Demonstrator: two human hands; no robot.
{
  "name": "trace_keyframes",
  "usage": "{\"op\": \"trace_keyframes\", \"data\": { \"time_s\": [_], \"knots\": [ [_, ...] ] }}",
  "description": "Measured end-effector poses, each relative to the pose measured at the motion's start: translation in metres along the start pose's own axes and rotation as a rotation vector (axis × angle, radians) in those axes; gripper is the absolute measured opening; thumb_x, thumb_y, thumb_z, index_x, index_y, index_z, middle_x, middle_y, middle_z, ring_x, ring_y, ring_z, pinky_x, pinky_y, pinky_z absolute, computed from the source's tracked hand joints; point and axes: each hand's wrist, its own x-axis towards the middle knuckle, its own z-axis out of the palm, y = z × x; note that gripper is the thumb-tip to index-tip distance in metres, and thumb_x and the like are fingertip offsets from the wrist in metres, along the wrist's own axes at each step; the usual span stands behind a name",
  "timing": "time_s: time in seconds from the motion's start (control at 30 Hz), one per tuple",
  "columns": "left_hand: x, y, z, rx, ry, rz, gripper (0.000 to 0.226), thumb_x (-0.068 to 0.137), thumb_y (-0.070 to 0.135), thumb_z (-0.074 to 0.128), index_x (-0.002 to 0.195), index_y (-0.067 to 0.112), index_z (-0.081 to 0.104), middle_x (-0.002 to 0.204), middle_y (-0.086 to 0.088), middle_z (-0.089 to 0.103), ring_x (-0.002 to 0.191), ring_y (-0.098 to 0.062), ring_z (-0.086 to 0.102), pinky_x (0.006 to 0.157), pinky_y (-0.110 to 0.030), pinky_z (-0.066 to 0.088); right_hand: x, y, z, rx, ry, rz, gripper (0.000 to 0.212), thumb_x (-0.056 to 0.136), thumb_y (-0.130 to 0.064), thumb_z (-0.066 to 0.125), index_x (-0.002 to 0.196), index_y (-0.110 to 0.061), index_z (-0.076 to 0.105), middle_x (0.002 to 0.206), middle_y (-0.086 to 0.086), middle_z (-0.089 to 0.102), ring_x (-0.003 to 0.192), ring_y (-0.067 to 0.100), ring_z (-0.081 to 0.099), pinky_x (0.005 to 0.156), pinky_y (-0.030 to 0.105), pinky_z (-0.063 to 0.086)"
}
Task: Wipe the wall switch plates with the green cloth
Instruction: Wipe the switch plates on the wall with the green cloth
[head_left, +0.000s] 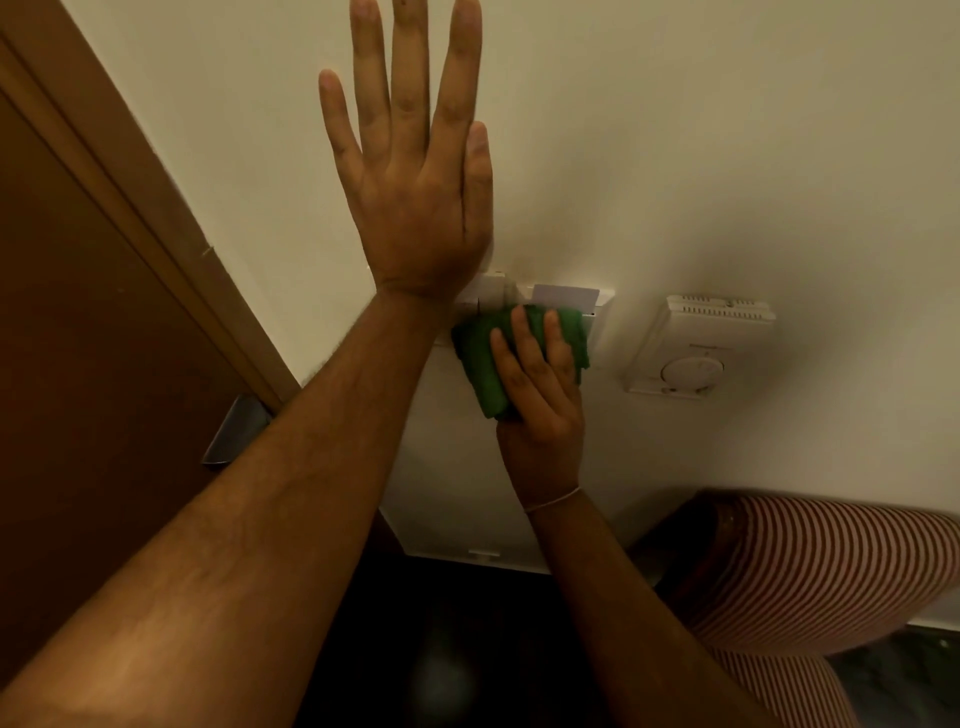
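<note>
The green cloth (480, 358) is bunched and pressed against the white switch plates (597, 306) on the cream wall. My right hand (540, 395) holds the cloth flat to the plates, fingers pointing up over it. A white card (563, 294) sticks out of the right plate's slot just above the cloth. The left plate (485, 291) shows only at its top edge, between my left wrist and the cloth. My left hand (415, 171) lies flat on the wall above the plates, fingers spread, holding nothing.
A white thermostat (698, 345) with a round dial is mounted right of the plates. A brown door (78, 322) and frame with a metal handle (236, 431) stand at the left. A red-and-white striped cushion (815, 566) sits at lower right, above dark floor.
</note>
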Motion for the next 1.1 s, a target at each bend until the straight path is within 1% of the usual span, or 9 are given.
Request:
{"op": "trace_keyframes", "data": {
  "time_s": [0.17, 0.4, 0.53, 0.6, 0.7, 0.83, 0.93, 1.0, 1.1],
  "knots": [
    [0.000, 0.000, -0.002, -0.003, -0.001, 0.013, 0.053, 0.121, 0.033, 0.027, 0.166, 0.010, 0.045, 0.169, -0.028, 0.046, 0.161, -0.049, 0.034, 0.142, -0.051, 0.001, -0.018, 0.007, -0.008, -0.074, -0.114, -0.030, 0.040, 0.099, -0.007, 0.070, 0.138, -0.002, 0.067, 0.151, 0.018, 0.059, 0.154, 0.027, 0.035, 0.134, 0.039, 0.022],
    [-0.001, -0.005, 0.007, 0.005, 0.036, 0.016, 0.052, 0.122, 0.034, 0.029, 0.167, 0.012, 0.045, 0.170, -0.021, 0.041, 0.160, -0.047, 0.034, 0.143, -0.046, -0.005, -0.003, -0.011, 0.001, 0.005, -0.038, 0.054, 0.043, 0.099, 0.000, 0.072, 0.141, -0.001, 0.065, 0.153, 0.019, 0.057, 0.152, 0.041, 0.043, 0.133, 0.048, 0.026],
    [-0.003, -0.006, 0.012, 0.014, 0.047, 0.025, 0.051, 0.122, 0.036, 0.030, 0.171, 0.022, 0.032, 0.172, -0.015, 0.035, 0.162, -0.041, 0.032, 0.144, -0.046, -0.005, 0.006, -0.012, -0.001, 0.037, -0.013, 0.037, 0.040, 0.103, 0.000, 0.069, 0.142, -0.001, 0.064, 0.156, 0.017, 0.055, 0.157, 0.035, 0.036, 0.132, 0.051, 0.028],
    [-0.002, -0.007, 0.013, 0.006, 0.053, 0.017, 0.050, 0.122, 0.036, 0.029, 0.171, 0.023, 0.031, 0.172, -0.015, 0.034, 0.163, -0.038, 0.030, 0.144, -0.045, -0.006, 0.009, -0.008, -0.004, 0.035, -0.018, 0.001, 0.037, 0.106, -0.003, 0.067, 0.142, -0.001, 0.064, 0.156, 0.017, 0.054, 0.158, 0.034, 0.036, 0.131, 0.052, 0.031],
    [-0.002, -0.007, 0.012, -0.008, 0.058, 0.011, 0.050, 0.122, 0.037, 0.029, 0.167, 0.017, 0.041, 0.169, -0.018, 0.039, 0.160, -0.042, 0.034, 0.144, -0.043, -0.007, 0.004, 0.005, -0.019, -0.018, 0.004, -0.027, 0.035, 0.105, -0.006, 0.069, 0.140, -0.003, 0.066, 0.153, 0.016, 0.058, 0.154, 0.034, 0.042, 0.128, 0.053, 0.037],
    [-0.005, -0.005, 0.011, -0.002, 0.050, 0.038, 0.048, 0.123, 0.037, 0.027, 0.158, 0.011, 0.048, 0.158, -0.032, 0.059, 0.152, -0.046, 0.040, 0.143, -0.039, -0.008, -0.003, 0.014, -0.028, -0.029, 0.063, 0.060, 0.042, 0.101, 0.000, 0.073, 0.142, -0.004, 0.063, 0.152, 0.017, 0.058, 0.155, 0.035, 0.040, 0.130, 0.050, 0.032],
    [-0.004, -0.002, 0.008, -0.005, 0.061, 0.043, 0.047, 0.123, 0.035, 0.028, 0.156, 0.010, 0.050, 0.154, -0.034, 0.063, 0.150, -0.047, 0.041, 0.143, -0.039, -0.007, -0.004, 0.012, -0.023, -0.009, 0.084, 0.073, 0.042, 0.101, 0.000, 0.072, 0.142, -0.003, 0.063, 0.154, 0.014, 0.056, 0.159, 0.030, 0.034, 0.130, 0.052, 0.033],
    [0.000, -0.002, 0.005, -0.020, 0.053, 0.039, 0.048, 0.122, 0.033, 0.030, 0.159, 0.009, 0.050, 0.158, -0.032, 0.059, 0.153, -0.048, 0.040, 0.143, -0.043, -0.004, -0.007, 0.015, -0.020, 0.000, 0.083, 0.061, 0.039, 0.103, -0.002, 0.070, 0.142, -0.002, 0.062, 0.153, 0.014, 0.055, 0.159, 0.028, 0.034, 0.129, 0.053, 0.034],
    [0.006, -0.002, -0.002, -0.071, 0.000, 0.032, 0.052, 0.121, 0.033, 0.027, 0.167, 0.012, 0.043, 0.170, -0.026, 0.043, 0.166, -0.045, 0.031, 0.143, -0.049, -0.001, -0.017, 0.022, -0.018, -0.035, 0.061, 0.027, 0.038, 0.104, -0.004, 0.070, 0.141, -0.003, 0.063, 0.152, 0.016, 0.057, 0.157, 0.031, 0.038, 0.127, 0.055, 0.036]
  ]
}}
